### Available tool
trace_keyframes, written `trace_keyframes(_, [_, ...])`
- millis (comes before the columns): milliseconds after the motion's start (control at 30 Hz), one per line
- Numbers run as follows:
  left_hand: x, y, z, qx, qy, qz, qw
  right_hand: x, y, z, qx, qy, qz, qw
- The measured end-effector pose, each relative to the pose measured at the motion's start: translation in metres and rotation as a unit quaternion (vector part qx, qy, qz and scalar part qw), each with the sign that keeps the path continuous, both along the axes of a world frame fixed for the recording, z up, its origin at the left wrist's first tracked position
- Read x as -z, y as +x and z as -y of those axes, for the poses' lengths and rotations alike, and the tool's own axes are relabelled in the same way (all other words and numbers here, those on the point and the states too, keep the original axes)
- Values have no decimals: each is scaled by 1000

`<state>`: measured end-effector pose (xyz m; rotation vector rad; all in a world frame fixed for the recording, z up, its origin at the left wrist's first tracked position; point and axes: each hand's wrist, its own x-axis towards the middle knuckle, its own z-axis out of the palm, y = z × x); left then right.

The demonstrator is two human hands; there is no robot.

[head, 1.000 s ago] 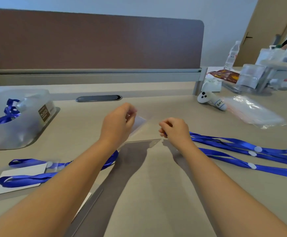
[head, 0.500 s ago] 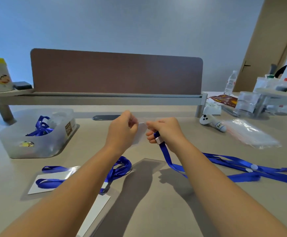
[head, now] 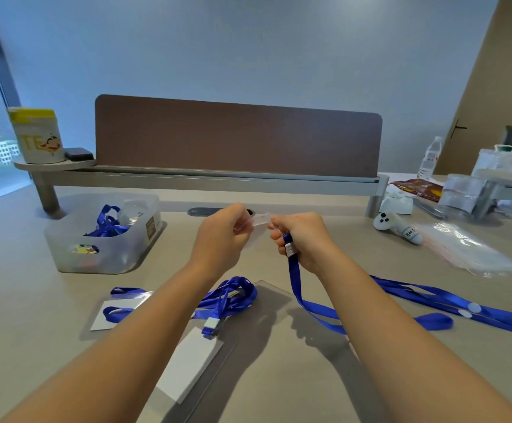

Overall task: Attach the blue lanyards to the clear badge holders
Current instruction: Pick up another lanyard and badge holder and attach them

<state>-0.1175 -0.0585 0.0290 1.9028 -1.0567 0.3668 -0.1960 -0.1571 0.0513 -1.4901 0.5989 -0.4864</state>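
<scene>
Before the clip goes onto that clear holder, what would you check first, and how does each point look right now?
1. Left hand grips the clear plastic badge holder: ok.
2. Right hand holds the blue ribbon lanyard near its end: ok.
3. Lanyard's clip lined up with the holder's slot: cannot tell, fingers hide it.
4. Strap hangs free down to the beige desk: ok.
5. Clip already fastened: cannot tell.

Clear badge holder (head: 256, 222) held aloft (blue lanyard (head: 294, 276) dangling).
</scene>
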Motion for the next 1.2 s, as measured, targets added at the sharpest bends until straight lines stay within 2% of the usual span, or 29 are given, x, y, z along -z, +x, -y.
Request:
trace_keyframes(100, [3, 5, -3, 1, 12, -20, 1000, 2, 5, -5, -1, 0, 0, 1000])
trace_keyframes(267, [5, 15, -5, -3, 19, -72, 997, 9, 10, -7, -39, -61, 6, 997])
trace_keyframes(367, [8, 18, -5, -4, 32, -65, 997, 11, 13, -8, -66, -76, 10, 995])
trace_keyframes(633, [9, 23, -9, -42, -39, -71, 996, 20, 21, -6, -48, -71, 19, 996])
trace_keyframes(933, [14, 21, -14, -45, -23, -87, 995, 31, 27, -12, -16, -304, -4, 953])
trace_keyframes(1200, [27, 20, -24, -33, 17, -90, 995, 43, 30, -15, -26, -296, -17, 955])
